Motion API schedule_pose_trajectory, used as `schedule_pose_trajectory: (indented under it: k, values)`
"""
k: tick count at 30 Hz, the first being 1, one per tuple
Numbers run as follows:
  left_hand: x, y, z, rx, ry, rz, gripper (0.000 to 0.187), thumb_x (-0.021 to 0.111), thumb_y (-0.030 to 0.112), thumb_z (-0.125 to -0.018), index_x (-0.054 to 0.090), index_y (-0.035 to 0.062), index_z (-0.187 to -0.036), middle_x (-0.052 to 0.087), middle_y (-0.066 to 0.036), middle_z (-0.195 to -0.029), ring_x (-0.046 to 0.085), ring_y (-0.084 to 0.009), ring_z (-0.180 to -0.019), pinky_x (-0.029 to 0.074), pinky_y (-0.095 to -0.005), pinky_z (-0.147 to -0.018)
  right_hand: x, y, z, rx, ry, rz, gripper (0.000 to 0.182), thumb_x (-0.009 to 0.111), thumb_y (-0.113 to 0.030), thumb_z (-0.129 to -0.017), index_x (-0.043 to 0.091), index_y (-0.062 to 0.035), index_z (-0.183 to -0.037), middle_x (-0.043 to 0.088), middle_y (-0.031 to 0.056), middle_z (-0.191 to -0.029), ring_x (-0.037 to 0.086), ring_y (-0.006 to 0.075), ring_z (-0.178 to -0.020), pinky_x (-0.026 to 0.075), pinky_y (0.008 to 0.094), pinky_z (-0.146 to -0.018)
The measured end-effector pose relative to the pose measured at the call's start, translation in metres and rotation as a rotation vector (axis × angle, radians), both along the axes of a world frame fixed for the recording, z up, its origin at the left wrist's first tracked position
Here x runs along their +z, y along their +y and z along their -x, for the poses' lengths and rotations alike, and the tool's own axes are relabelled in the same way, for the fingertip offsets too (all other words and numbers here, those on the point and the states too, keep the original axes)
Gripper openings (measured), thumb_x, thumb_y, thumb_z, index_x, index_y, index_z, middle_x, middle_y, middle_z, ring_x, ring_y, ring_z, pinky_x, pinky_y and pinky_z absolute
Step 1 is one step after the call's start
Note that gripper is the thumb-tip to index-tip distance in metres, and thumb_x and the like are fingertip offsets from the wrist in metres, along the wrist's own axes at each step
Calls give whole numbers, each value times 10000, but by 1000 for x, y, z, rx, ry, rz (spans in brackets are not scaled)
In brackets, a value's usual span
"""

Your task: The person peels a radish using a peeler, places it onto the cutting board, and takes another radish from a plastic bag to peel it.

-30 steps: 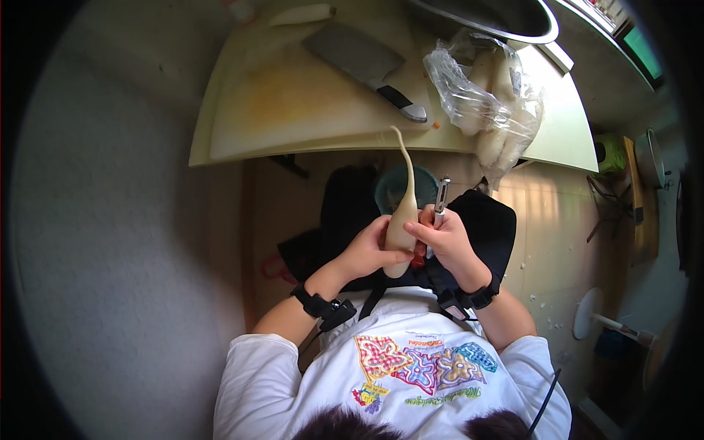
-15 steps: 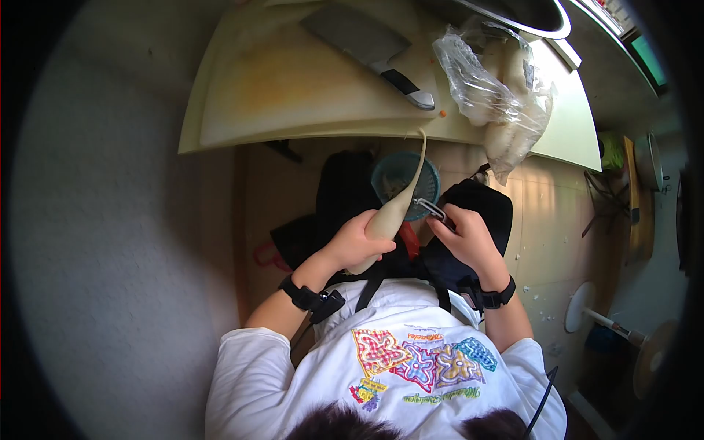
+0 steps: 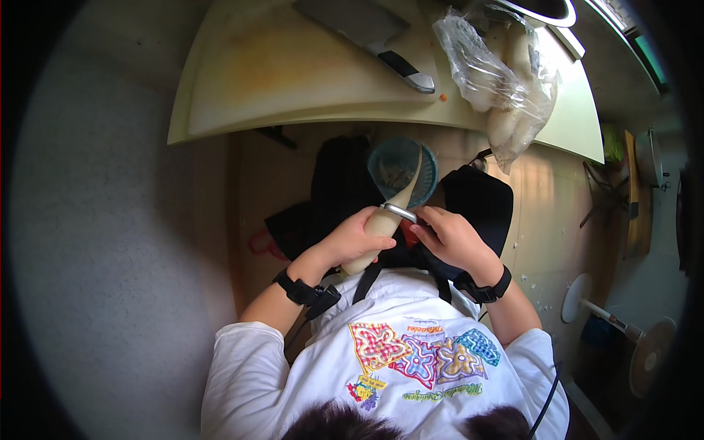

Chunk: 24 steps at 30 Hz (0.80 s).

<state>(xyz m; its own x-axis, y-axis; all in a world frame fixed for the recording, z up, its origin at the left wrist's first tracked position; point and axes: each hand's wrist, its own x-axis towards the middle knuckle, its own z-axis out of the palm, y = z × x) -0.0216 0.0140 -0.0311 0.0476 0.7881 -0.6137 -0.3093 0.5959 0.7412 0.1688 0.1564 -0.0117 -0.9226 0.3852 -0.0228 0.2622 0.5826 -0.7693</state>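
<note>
A long white radish (image 3: 372,233) with a thin curved root tip lies in my left hand (image 3: 355,238), whose fingers wrap round its thick end. The tip points away from me, over a blue-green basket (image 3: 429,182) that holds some pale scraps. My right hand (image 3: 453,235) is closed on a metal peeler (image 3: 400,212). The peeler's head rests across the radish, just beyond my left thumb. Part of the peeler's handle is hidden by my right fingers.
On the counter (image 3: 568,121) lies a cutting board (image 3: 257,81) with a cleaver (image 3: 381,44) on it. A clear plastic bag (image 3: 506,88) of more white radishes overhangs the counter's front edge. A fan (image 3: 653,357) stands to the right on the floor.
My right hand has moved left and slightly up, bringing the peeler from beside the radish onto it. My left hand keeps its hold. The camera view has shifted a little.
</note>
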Motion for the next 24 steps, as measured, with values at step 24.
schedule_pose_trajectory:
  k: [24]
  values:
    - [-53,-21,-8,35,42,52,455,777,128,-781,537,30,-1155,613,-67,-893,625,-152,-661,541,-305,-562,-35,-2,-2,-10,-181,97,208,603,-238,-964,615,-76,-1094,676,77,-715,663,328,-693,502,413,-619]
